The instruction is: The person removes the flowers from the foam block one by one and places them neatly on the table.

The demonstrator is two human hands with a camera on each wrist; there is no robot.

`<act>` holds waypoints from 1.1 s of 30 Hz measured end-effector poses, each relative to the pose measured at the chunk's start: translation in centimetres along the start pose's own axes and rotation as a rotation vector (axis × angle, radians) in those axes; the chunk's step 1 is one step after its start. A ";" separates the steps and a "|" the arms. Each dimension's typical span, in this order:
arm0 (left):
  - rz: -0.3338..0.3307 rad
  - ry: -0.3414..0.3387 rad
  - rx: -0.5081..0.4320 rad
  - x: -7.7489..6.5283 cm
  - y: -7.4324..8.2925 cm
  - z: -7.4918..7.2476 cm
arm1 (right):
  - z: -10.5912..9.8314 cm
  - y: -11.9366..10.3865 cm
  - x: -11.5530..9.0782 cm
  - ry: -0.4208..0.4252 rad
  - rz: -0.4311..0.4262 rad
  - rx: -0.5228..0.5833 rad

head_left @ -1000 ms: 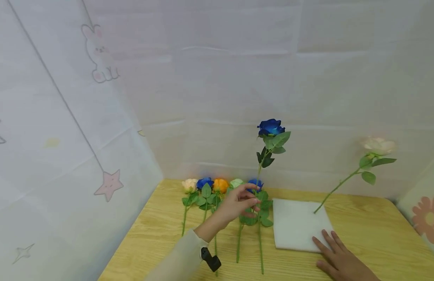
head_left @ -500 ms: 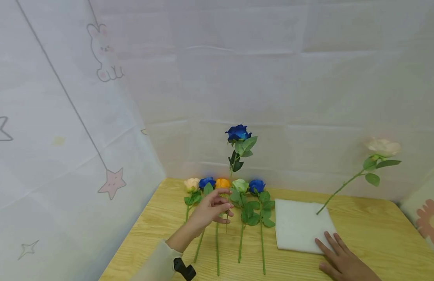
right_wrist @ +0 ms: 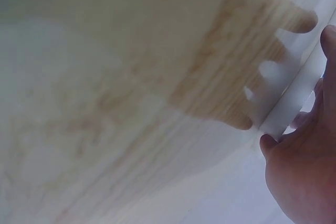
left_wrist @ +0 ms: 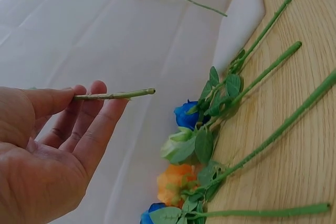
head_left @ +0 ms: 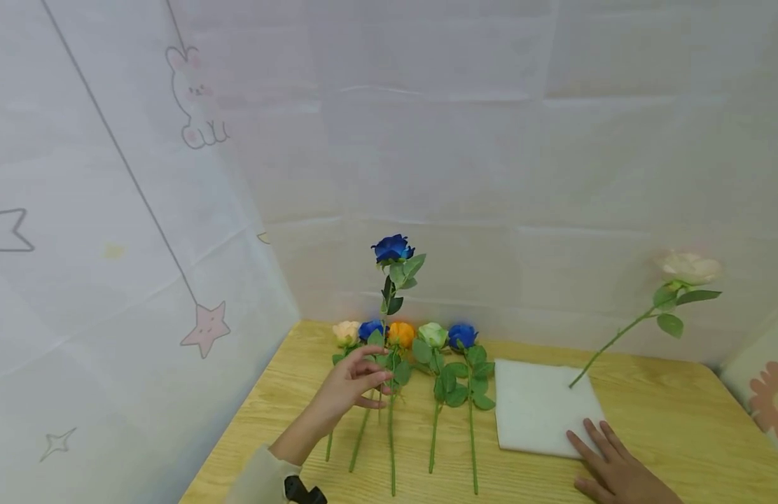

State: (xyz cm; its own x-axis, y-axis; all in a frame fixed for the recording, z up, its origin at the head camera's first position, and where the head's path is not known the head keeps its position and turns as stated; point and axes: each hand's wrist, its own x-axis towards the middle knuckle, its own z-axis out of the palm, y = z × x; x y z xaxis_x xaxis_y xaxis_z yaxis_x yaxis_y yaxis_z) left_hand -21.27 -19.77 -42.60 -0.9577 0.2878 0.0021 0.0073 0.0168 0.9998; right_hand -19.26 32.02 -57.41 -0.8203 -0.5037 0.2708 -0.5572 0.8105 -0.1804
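My left hand (head_left: 344, 392) pinches the green stem of an artificial blue rose (head_left: 393, 250), holding it upright above the row of lying roses. Below the fingers the bare stem end (left_wrist: 140, 93) sticks out, seen in the left wrist view. With fingers spread, my right hand (head_left: 618, 465) rests on the front right corner of a white foam slab (head_left: 536, 409). The slab's edge shows beside the right hand (right_wrist: 310, 156) in the right wrist view. A pale cream rose (head_left: 688, 269) stands tilted to the right, its stem end in the slab.
On the wooden table (head_left: 666, 406) lie a peach rose (head_left: 346, 333), a blue rose (head_left: 371, 329), an orange rose (head_left: 401, 334), a light green rose (head_left: 433, 335) and another blue rose (head_left: 462, 335), stems toward me. A pale cloth wall (head_left: 426, 154) rises behind.
My left hand has carried the upright blue rose leftward, from near the slab to over the left part of the row. The right hand stays on the slab.
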 end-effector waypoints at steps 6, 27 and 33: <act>-0.024 0.015 -0.002 -0.8 -0.5 -1.3 | -0.1 -0.2 0.0 -0.004 0.004 0.007; -0.110 0.175 -0.014 -2.3 -3.5 -7.1 | -0.8 -0.4 0.4 -0.028 -0.011 0.035; -0.127 0.195 -0.016 -2.6 -4.1 -8.1 | -0.8 -0.5 0.3 -0.011 -0.016 0.002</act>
State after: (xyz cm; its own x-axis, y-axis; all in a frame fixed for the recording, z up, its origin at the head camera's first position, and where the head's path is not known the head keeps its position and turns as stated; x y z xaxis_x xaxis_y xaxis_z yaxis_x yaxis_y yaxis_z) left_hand -21.20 -28.36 -46.52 -0.9881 0.0944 -0.1218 -0.1200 0.0252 0.9925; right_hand -19.14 31.65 -56.43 -0.8128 -0.5197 0.2631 -0.5703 0.8019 -0.1779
